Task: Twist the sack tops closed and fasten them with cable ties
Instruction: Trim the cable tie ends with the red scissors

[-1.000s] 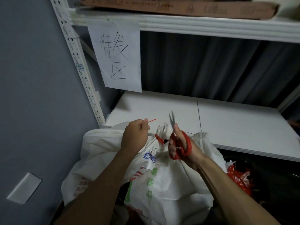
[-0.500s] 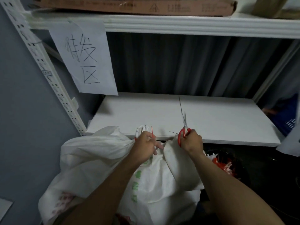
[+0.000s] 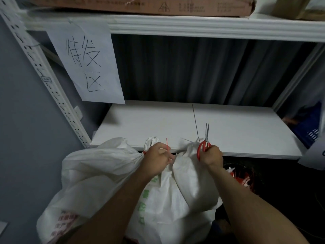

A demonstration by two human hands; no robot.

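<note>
Grey wall on your left, white slotted rack post (image 3: 44, 76) beside it, dark pleated curtain (image 3: 193, 67) behind the rack. The white shelf board (image 3: 149, 124) sits just past your hands.

- A paper sign (image 3: 86, 60) hangs from the upper shelf and reads 待发区, handwritten.
- A flat cardboard box (image 3: 140, 6) lies on the top shelf, cut off by the frame. It has a triangle mark; the rest of its print is too faint to read.
- A dark bin (image 3: 255, 173) to your right holds red and white offcuts, contents unclear. Something blue (image 3: 309, 127) is at the far right edge, can't identify it.

The sack (image 3: 98, 173) is white woven, leaning against the front edge of the shelf board below your arms. Its green and red print is blurred and partly covered by your forearms, so unreadable. The neck is bunched, with a white tuft poking up behind your left knuckles.

Left grip (image 3: 156, 159): curled tight round the bunched neck, covering the fastening. The red cable tie (image 3: 167, 144) has its tail sticking up from your fingers, and a bit of red shows at the neck.

Right grip (image 3: 211, 154): wrapped round the red handles of the scissors (image 3: 204, 143), blades together and pointing up. It's right by a raised fold of sack cloth; can't tell if it pinches that too.
</note>
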